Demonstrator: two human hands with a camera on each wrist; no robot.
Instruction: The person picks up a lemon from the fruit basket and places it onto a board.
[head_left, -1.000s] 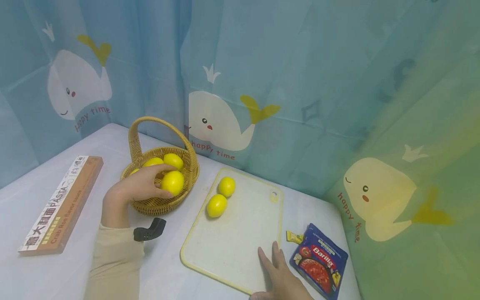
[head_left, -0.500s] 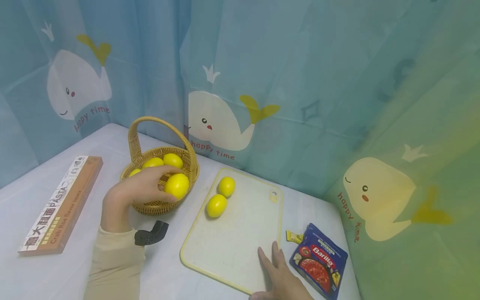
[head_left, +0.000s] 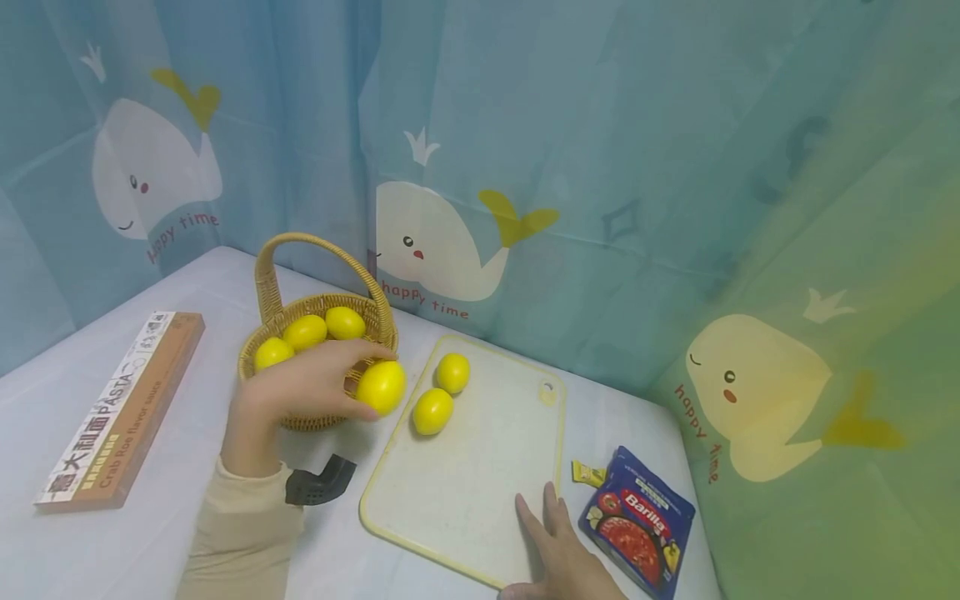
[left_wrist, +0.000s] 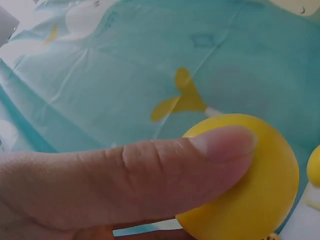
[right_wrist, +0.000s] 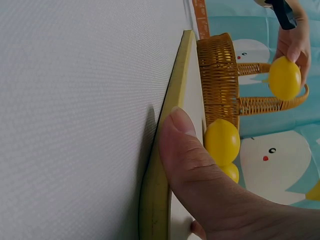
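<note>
Much of the background is a blue-green curtain [head_left: 630, 100] with printed whales, behind the cutting board [head_left: 480, 467]. Under the board is a white table [head_left: 330, 558]. To the left of the board stands a wicker basket [right_wrist: 217, 75] with a tall handle; farther left of the board lies a long pasta box [head_left: 123, 412]. The left hand [head_left: 311, 379] is raised left of the board, its thumb and fingers clamped on one yellow lemon. The right hand [head_left: 566, 558] rests on the board's near right corner; its two visible forward fingers are apart, and its thumb presses the near edge. Right of the board lies a blue sauce pouch [head_left: 641, 521]. The held lemon [head_left: 381, 388] is in the air, just left of the board. Two lemons [head_left: 432, 411] lie close together on the board's far left part; three others [head_left: 306, 332] are left of it, inside the basket. Smallest, a yellow sachet [head_left: 588, 473] lies just right of the board.
</note>
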